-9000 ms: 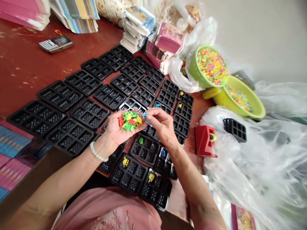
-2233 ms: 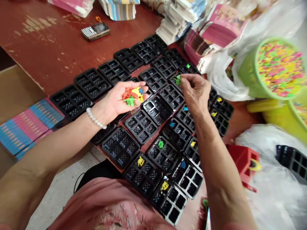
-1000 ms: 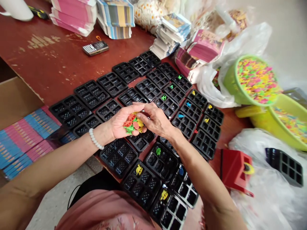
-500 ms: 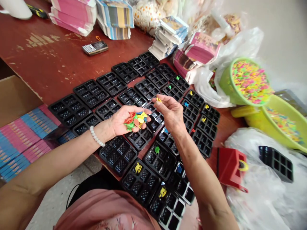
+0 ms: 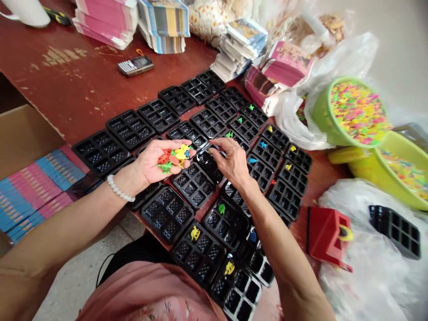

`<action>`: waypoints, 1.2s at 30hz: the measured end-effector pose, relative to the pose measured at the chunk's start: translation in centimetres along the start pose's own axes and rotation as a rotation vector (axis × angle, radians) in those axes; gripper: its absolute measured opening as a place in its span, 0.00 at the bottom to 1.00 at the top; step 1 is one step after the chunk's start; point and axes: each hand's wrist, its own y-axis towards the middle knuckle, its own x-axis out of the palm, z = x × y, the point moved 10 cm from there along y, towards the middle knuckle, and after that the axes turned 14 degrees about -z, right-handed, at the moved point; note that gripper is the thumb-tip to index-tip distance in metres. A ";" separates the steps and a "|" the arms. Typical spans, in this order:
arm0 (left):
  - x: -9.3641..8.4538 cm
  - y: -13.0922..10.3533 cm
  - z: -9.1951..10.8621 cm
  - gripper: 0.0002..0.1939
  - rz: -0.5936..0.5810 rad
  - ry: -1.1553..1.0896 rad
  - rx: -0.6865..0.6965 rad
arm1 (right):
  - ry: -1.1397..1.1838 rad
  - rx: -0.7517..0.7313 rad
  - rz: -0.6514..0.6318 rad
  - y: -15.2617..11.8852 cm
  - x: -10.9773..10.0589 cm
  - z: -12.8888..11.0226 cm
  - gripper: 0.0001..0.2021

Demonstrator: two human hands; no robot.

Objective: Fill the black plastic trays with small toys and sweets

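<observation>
My left hand (image 5: 147, 162), palm up and cupped, carries a small heap of plastic animal figures (image 5: 170, 160) in red, green, yellow and blue. To its right, my right hand (image 5: 232, 160) reaches down over a black compartment tray (image 5: 209, 165), thumb and forefinger pinched together at its far edge. Whatever lies between those fingertips is too small and hidden to make out. Around both hands, rows of black trays cover the table. Single figures lie in some of them, such as a green figure (image 5: 221, 208), a yellow dinosaur (image 5: 195, 233) and a blue figure (image 5: 263, 145).
At right stand a green basket (image 5: 317, 111) and a yellow-green basin (image 5: 361, 165), both filled with small coloured pieces. A red box-like holder (image 5: 326, 236) sits by plastic bags. Card stacks (image 5: 163, 22) and a keypad phone (image 5: 135, 66) lie at the back; packed boxes (image 5: 36, 187) at left.
My right hand has moved down and slightly left to a tray, and the yellow piece in its fingers no longer shows clearly. My left hand has drawn back leftward with its figures.
</observation>
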 end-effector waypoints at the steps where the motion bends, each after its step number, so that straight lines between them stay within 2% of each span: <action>1: 0.1 0.0 -0.1 0.12 -0.009 0.002 -0.003 | 0.034 -0.044 -0.042 0.1 0.4 -1.4 0.11; 4: 0.5 0.2 -1.0 0.11 -0.024 -0.004 -0.021 | 0.114 -0.156 -0.181 0.2 1.9 -5.4 0.14; 7: 0.5 0.3 -1.7 0.13 0.013 -0.012 -0.029 | 0.147 -0.152 -0.238 0.5 3.2 -7.3 0.15; 10: 0.9 0.2 -1.8 0.13 -0.012 -0.008 -0.028 | 0.302 -0.025 -0.190 1.0 3.7 -5.9 0.14; 14: 0.9 -0.5 -0.7 0.12 -0.064 -0.027 -0.008 | 0.554 0.095 0.017 0.8 2.2 -2.3 0.18; 16: 0.1 -1.2 0.3 0.15 -0.030 -0.048 0.023 | 0.476 0.131 0.056 0.3 1.4 -1.1 0.17; 18: -0.9 -1.9 1.4 0.17 0.006 -0.058 0.072 | 0.320 0.127 -0.006 -0.3 1.4 -0.9 0.13; 22: -2.1 -3.1 2.5 0.16 0.024 -0.030 0.105 | 0.087 -0.030 -0.184 -1.6 3.8 -3.1 0.07; 26: -2.6 -3.9 2.4 0.15 0.056 -0.020 0.111 | -0.038 -0.076 -0.218 -1.9 5.0 -4.5 0.09; 31: -3.4 -5.1 2.7 0.14 0.102 -0.026 0.148 | -0.296 0.146 -0.181 0.8 3.8 -3.4 0.14; 36: -4.7 -6.1 3.0 0.15 0.115 -0.048 0.168 | -0.500 0.281 -0.281 3.9 5.0 -2.4 0.15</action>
